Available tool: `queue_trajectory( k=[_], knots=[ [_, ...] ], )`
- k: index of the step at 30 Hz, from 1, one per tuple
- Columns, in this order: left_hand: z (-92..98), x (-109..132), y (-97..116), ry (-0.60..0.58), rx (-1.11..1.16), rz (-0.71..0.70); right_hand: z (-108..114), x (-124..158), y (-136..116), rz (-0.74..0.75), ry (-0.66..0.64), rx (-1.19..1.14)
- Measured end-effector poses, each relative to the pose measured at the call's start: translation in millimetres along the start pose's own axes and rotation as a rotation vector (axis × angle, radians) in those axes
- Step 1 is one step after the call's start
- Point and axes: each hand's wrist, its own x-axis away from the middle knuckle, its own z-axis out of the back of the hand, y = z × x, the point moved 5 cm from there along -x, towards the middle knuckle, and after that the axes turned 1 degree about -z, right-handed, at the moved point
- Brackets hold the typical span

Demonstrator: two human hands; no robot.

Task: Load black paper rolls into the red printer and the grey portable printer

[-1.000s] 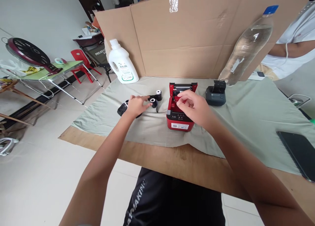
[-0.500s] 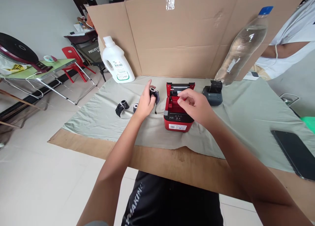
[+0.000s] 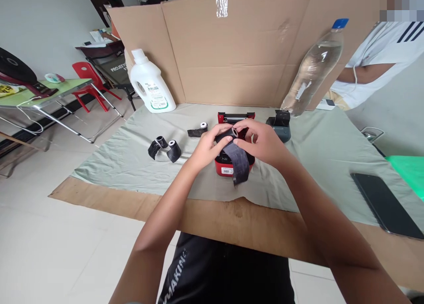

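My left hand (image 3: 211, 146) and my right hand (image 3: 263, 143) hold a black paper roll (image 3: 240, 160) between them, one at each end. Its loose strip hangs down over the front of a red label printer (image 3: 224, 168), whose lid stands raised at the back. The roll and my hands hide most of the printer's inside. On the cloth left of my left hand lie more black rolls: one with its strip stretched out (image 3: 198, 131), one standing upright (image 3: 174, 152) and one partly unrolled (image 3: 158, 146).
A dark grey small printer (image 3: 282, 132) stands right of the red one. Behind are a white detergent bottle (image 3: 153, 85), a water bottle (image 3: 314, 70) and a cardboard panel (image 3: 232, 52). A phone (image 3: 386, 202) lies at the right edge. Another person's arm (image 3: 367, 73) shows behind.
My left hand has carried a black roll rightward from the cloth to above the red printer. My right hand has taken hold of its other end. The view has shifted slightly.
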Motion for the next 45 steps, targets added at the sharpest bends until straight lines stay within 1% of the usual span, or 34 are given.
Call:
queue_trajectory(
  k=[2, 5, 9, 11, 15, 18, 22, 24, 26, 30, 33, 35, 37, 39, 42, 45],
  knots=[
    [-4.2, 3.1, -9.8, 0.017, 0.036, 0.045, -2.3, -0.5, 1.7, 0.006, -0.034, 0.027],
    [-8.8, 5.6, -18.2, 0.027, 0.033, 0.064, -6.3, -1.3, 3.4, -0.028, -0.053, 0.034],
    [-13.3, 7.1, -18.7, 0.001, 0.067, 0.054, -11.9, -2.1, 2.2, -0.02, -0.066, 0.014],
    [-14.1, 8.1, -17.5, 0.009, 0.082, 0.046, -13.2, -2.1, 1.9, 0.002, -0.053, 0.011],
    [-10.8, 11.1, -20.2, 0.087, 0.059, 0.057, -16.2, -2.1, 6.2, 0.01, -0.054, 0.02],
    [-4.9, 13.9, -27.3, 0.14, 0.023, 0.085, -19.1, -2.8, 13.9, -0.024, -0.049, 0.063],
    [13.0, 19.2, -34.1, 0.318, -0.057, 0.075, -19.3, -3.6, 26.6, -0.11, 0.036, 0.132],
    [19.3, 22.3, -35.4, 0.356, -0.091, 0.073, -18.7, -3.0, 32.0, -0.153, 0.08, 0.173],
    [20.5, 25.1, -34.4, 0.328, -0.144, 0.047, -17.7, -1.9, 36.9, -0.192, 0.122, 0.231],
    [9.9, 31.1, -30.4, 0.165, -0.257, -0.09, -17.4, -2.7, 46.8, -0.221, 0.184, 0.311],
    [-0.7, 34.3, -30.6, 0.057, -0.256, -0.152, -20.2, -8.0, 57.6, -0.246, 0.16, 0.27],
    [-6.7, 34.8, -29.3, 0.015, -0.245, -0.178, -22.8, -12.3, 64.1, -0.277, 0.105, 0.243],
    [-12.3, 34.5, -25.4, -0.004, -0.256, -0.213, -25.6, -15.7, 66.8, -0.284, 0.032, 0.263],
    [-17.7, 34.4, -19.7, 0.0, -0.281, -0.26, -27.8, -17.5, 65.9, -0.276, -0.029, 0.34],
    [-25.4, 35.3, -11.9, 0.013, -0.308, -0.328, -28.4, -17.5, 63.0, -0.28, -0.069, 0.459],
    [-29.7, 36.8, -7.3, 0.026, -0.319, -0.379, -25.6, -16.6, 60.3, -0.258, -0.092, 0.461]
  ],
)
